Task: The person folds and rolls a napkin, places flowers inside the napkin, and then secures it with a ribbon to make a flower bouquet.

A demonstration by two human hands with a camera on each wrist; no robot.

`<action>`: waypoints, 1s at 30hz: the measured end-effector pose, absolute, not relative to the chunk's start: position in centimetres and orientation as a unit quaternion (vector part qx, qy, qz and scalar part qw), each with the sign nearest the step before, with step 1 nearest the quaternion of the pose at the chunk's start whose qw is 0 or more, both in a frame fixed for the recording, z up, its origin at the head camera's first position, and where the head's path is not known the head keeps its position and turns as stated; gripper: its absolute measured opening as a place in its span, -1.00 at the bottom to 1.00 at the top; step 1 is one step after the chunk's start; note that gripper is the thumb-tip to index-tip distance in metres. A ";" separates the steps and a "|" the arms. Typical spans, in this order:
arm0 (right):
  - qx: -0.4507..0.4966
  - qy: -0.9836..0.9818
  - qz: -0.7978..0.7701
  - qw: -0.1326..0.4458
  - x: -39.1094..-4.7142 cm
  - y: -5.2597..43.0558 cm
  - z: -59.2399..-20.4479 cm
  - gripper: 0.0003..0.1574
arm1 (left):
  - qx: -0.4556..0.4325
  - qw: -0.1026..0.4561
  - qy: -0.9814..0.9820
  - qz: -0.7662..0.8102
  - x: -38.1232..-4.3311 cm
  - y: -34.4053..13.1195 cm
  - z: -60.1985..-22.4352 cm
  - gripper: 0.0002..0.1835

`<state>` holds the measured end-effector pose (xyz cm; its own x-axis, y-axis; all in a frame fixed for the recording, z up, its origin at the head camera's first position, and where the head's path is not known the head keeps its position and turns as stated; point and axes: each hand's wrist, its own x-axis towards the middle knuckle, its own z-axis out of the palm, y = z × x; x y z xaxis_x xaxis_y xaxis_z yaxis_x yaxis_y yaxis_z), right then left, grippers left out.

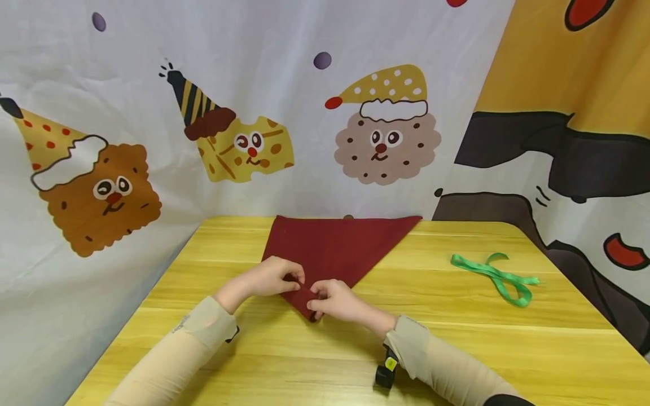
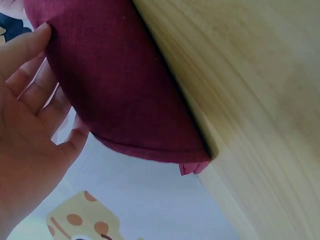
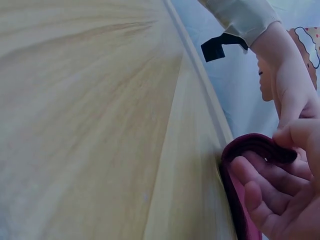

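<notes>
A dark red cloth (image 1: 330, 242) lies on the wooden table, its far edge straight and its near edge turned over into a narrow folded band. My left hand (image 1: 276, 276) pinches the left part of that band. In the left wrist view, the thumb of the left hand (image 2: 30, 110) is on the cloth (image 2: 115, 85), with the other fingers along its edge. My right hand (image 1: 337, 300) grips the band's near right end. Seen from the right wrist, the cloth (image 3: 245, 142) curls over in layers between the thumb and fingers of the right hand (image 3: 290, 195).
To the right on the table (image 1: 508, 338) lies a looped green ribbon (image 1: 500, 276), apart from the cloth. Behind the table hangs a white curtain (image 1: 284, 56) printed with cartoon biscuits and cheese. A black wrist device (image 1: 385, 375) hangs below the right cuff.
</notes>
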<state>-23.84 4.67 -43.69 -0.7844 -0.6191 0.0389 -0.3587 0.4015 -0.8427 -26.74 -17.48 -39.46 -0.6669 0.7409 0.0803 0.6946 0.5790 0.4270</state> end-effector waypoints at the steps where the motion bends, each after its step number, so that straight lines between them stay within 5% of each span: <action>1: -0.306 0.829 -0.446 0.140 -23.8 4.7 -43.7 -0.90 | 0.403 0.061 0.887 0.219 -26.7 -17.6 -39.5 -0.95; 18: -0.401 0.862 -0.290 0.110 -23.9 4.5 -44.5 -0.69 | 0.405 0.196 0.865 0.223 -25.1 -19.2 -39.8 -0.83; 30: -0.406 0.854 -0.308 0.104 -24.7 4.1 -44.8 -0.74 | 0.394 0.205 0.871 0.209 -24.5 -19.7 -40.1 -0.82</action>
<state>-24.66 4.06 -44.80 -0.6485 -0.7578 0.0722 -0.6298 0.4808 -0.6100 -24.48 -19.70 -40.08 -0.6059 0.7720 -0.1921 0.6005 0.6022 0.5260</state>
